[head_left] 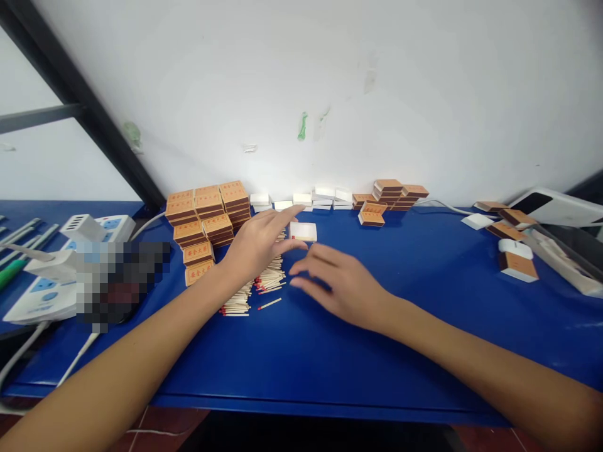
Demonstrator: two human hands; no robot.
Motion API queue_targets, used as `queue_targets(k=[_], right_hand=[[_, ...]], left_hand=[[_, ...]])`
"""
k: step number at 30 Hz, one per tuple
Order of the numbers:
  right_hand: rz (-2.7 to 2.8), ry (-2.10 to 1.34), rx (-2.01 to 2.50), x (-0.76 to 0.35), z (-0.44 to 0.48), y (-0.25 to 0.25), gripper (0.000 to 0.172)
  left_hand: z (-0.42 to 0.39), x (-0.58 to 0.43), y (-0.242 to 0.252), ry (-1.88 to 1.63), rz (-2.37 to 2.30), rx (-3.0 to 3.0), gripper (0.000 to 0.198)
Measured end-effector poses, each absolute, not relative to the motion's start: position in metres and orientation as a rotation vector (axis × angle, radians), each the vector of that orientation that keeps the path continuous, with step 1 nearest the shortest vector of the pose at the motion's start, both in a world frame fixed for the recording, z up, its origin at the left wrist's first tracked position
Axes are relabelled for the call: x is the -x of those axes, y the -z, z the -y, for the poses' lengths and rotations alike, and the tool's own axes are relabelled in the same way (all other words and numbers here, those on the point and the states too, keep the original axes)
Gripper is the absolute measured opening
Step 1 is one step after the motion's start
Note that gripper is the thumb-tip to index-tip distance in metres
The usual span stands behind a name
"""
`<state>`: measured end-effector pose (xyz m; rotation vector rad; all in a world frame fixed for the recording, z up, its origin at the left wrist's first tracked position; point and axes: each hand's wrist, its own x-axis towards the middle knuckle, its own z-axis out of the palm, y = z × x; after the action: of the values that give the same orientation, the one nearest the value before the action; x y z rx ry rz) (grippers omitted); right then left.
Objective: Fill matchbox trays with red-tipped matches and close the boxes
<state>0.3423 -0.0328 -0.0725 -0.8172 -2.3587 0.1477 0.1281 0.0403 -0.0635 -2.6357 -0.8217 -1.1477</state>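
Forearms [151, 345]: reaching over the near edge of the table [339, 370].
Left hand [257, 242]: spread, thumb and forefinger parted, gripping nothing visible; above the matches [271, 276], nearer to the white tray [305, 231].
Right hand [346, 282]: loosely curled, gripping nothing visible; just right of the matches.
White tray: toward the far edge, just beyond the left thumb and right fingers; long axis seemingly parallel to that edge.
Loose match [269, 304]: nearer the near edge than the white tray.
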Motion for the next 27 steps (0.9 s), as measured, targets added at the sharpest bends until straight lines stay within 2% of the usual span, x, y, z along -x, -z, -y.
queue_targets(k=[3, 9, 14, 27], right_hand=[[2.511, -0.231, 0.74, -0.329, 0.04, 0.081, 0.023], [2.523, -0.359, 0.845, -0.315, 0.041, 0.086, 0.015], [2.47, -0.278, 0.927, -0.312, 0.039, 0.09, 0.01], [2.56, -0.17, 1.014, -0.315, 0.038, 0.089, 0.013]], left_hand=[[-0.044, -0.126, 0.064, 1.15, 0.855, 2.563, 0.06], [-0.043, -0.131, 0.06, 1.133, 0.78, 2.523, 0.059], [-0.042, -0.132, 0.058, 1.116, 0.771, 2.524, 0.057], [-0.043, -0.129, 0.061, 1.05, 0.799, 2.551, 0.057]])
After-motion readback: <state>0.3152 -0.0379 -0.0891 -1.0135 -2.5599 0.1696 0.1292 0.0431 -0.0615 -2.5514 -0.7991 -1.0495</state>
